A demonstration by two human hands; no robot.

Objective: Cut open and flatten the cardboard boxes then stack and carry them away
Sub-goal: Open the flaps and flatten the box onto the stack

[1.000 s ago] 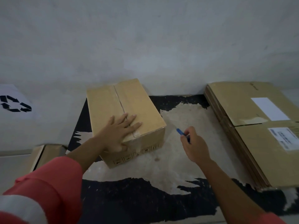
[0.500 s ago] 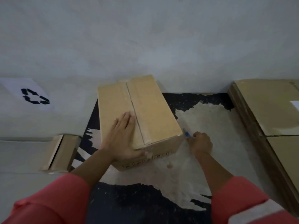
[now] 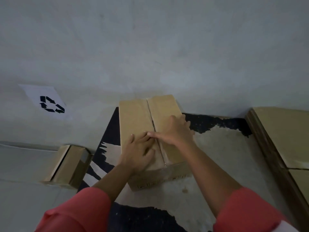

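Nearest to you, at the lower edge of the view, your two red sleeves (image 3: pixel 75 213) come in, and the bare arms reach forward from them. Under the arms lies a black mat (image 3: pixel 142 218) with a big pale worn patch (image 3: pixel 220 158) in its middle. On this patch stands the cardboard box (image 3: pixel 133 118), closed, its long side going away from you and its far end close to the wall.

Your left grip (image 3: pixel 138 153) lies flat on the left top flap, near the front end of the box. Its fingers are straight and press the cardboard, and it holds nothing. Your right grip (image 3: pixel 173 131) is just behind it, on the right top flap. Its thumb stretches to the left across the middle seam (image 3: pixel 150 114) and ends just at the fingertips of the left grip, while its fingers reach toward the right edge of the box. Whether something is kept under this palm cannot be told. In the far half of the box the seam shows as a dark line.

To your left, just beside the edge of the mat, a small cardboard box (image 3: pixel 70 164) lies on the grey floor (image 3: pixel 25 164). To your right, well apart from the box, lies a stack of flattened cardboard (image 3: pixel 284 136). Farther on the left is a white sheet (image 3: pixel 33 92) with a black recycling sign. Behind all rises the grey wall (image 3: pixel 167 47).
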